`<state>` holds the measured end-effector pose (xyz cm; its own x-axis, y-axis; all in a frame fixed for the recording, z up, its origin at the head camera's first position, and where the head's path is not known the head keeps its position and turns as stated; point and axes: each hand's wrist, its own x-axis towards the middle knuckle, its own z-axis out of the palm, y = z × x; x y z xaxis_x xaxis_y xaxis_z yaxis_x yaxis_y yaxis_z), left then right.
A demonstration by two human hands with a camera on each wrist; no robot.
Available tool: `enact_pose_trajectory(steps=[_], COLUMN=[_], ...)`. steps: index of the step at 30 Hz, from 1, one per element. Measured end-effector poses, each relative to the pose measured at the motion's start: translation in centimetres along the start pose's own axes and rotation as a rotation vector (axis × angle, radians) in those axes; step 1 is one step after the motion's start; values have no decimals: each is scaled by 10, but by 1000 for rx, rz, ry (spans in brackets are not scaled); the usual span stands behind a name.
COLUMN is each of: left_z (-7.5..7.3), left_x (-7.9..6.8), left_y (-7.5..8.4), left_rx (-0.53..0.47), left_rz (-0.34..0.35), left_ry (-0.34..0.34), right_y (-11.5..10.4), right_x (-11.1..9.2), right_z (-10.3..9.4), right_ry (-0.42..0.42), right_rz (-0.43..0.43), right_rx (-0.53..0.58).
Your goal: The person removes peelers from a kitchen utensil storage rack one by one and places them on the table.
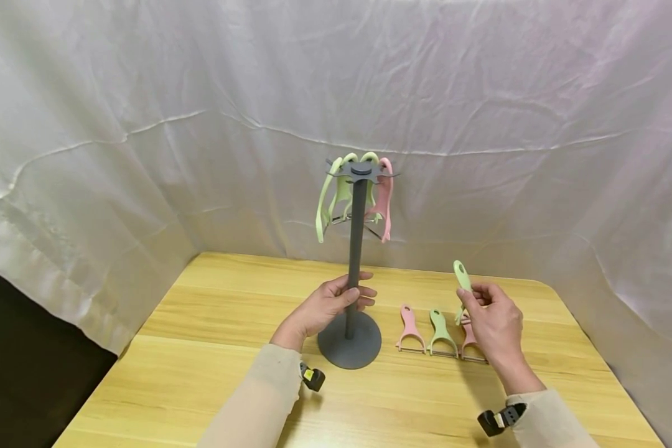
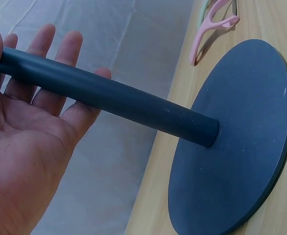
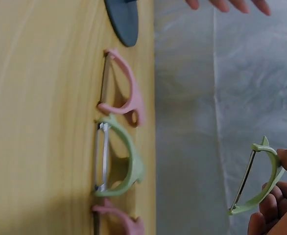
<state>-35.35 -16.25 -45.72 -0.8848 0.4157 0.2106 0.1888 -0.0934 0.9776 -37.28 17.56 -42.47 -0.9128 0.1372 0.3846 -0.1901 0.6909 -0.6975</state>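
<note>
My left hand (image 1: 322, 309) holds the pole of a dark grey stand (image 1: 357, 242), thumb in front and fingers behind. In the left wrist view those fingers extend past the pole (image 2: 109, 93). Off to the right, my right hand (image 1: 499, 320) pinches a green peeler (image 1: 462, 277) above the table, its handle pointing up. The right wrist view shows that peeler's blade (image 3: 242, 181) facing away from the palm. Green peelers (image 1: 323, 202) and a pink peeler (image 1: 387, 199) hang from hooks at the stand's top.
Lying in a row right of the stand's round base (image 1: 336, 351) are a pink peeler (image 1: 409, 319), a green peeler (image 1: 438, 323) and another pink peeler (image 1: 469, 336), partly hidden by my right hand. Pale curtains (image 1: 481, 205) surround the wooden table (image 1: 201, 361).
</note>
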Motion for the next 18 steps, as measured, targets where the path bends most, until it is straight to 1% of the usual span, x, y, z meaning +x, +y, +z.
enact_pose_trajectory(steps=[6,13,18], left_z=[0,1,1], left_x=[0,-1,-1], left_y=[0,-1,0], left_rx=[1,-8,-4], left_rz=[9,1,5], left_ry=[3,-1,1], right_y=[13,29,41], right_x=[0,1,5], right_z=[0,-2,-4], right_ry=[-27,-64,-58], right_rz=[22,50,59], right_rx=[-53,-98,-154])
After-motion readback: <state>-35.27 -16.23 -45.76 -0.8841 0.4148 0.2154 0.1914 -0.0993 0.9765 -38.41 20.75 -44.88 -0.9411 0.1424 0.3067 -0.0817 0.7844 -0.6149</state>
